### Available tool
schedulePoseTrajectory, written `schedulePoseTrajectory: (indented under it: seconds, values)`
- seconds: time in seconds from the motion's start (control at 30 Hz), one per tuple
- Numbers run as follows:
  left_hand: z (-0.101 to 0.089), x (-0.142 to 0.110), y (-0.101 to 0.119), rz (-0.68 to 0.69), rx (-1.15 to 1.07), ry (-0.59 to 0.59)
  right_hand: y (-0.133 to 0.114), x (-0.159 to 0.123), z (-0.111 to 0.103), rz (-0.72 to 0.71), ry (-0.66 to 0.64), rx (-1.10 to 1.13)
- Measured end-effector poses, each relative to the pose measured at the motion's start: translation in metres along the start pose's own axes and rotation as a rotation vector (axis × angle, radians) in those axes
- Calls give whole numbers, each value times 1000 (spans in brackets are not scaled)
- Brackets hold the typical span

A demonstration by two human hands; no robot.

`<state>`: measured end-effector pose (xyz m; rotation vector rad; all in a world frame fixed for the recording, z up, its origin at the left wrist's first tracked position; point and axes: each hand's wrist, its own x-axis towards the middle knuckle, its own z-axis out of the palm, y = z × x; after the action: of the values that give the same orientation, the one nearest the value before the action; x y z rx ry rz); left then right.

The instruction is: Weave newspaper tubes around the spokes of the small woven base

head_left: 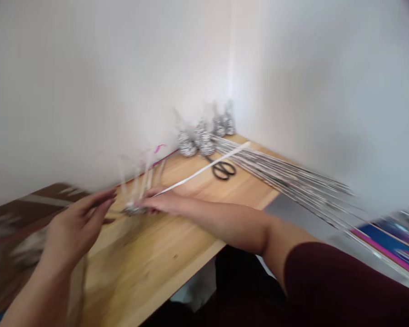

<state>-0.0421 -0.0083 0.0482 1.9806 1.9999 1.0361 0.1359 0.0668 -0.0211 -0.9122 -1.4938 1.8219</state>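
Note:
My right hand (163, 203) reaches left across the wooden table (163, 254) and pinches a small clear cellophane-wrapped piece with a silvery base (133, 206), along with a long white stick (204, 168) that runs up to the right. My left hand (75, 227) hovers just left of that piece with fingers stretched out, holding nothing. The picture is blurred by motion.
Black scissors (224, 170) lie under the white stick. Several silver-wrapped pieces (204, 134) stand in the wall corner, their long thin sticks (293, 181) fanning to the right past the table edge. Coloured sheets (391, 240) lie far right. A brown patterned cloth (27, 204) lies at left.

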Motion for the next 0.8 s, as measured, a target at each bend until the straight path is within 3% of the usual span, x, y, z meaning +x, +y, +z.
schedulePoseTrajectory:
  seconds: [0.1,0.17,0.23,0.37,0.43,0.57,0.7,0.8]
  values:
    - [-41,-12,27,-65,-4,28,-4,-6,0,-11,41,23]
    - [-67,-29,30,-68,-2,43,-3,-3,-1,-26,37,36]
    - [-92,-56,23,-136,65,93,-2,0,-2,-54,26,65]
    - [-122,-136,-16,-385,11,391,-1,-1,-1,-44,-13,100]
    - [-125,-175,-41,-515,22,457,0,-4,0,-61,-11,44]
    - [-110,-217,-75,-728,60,358,5,-8,1,-85,-29,-70]
    - [-93,-210,-82,-874,197,341,8,-11,0,-122,-56,-151]
    - [-88,-192,-82,-966,2,353,8,-10,-1,-126,-61,-148]
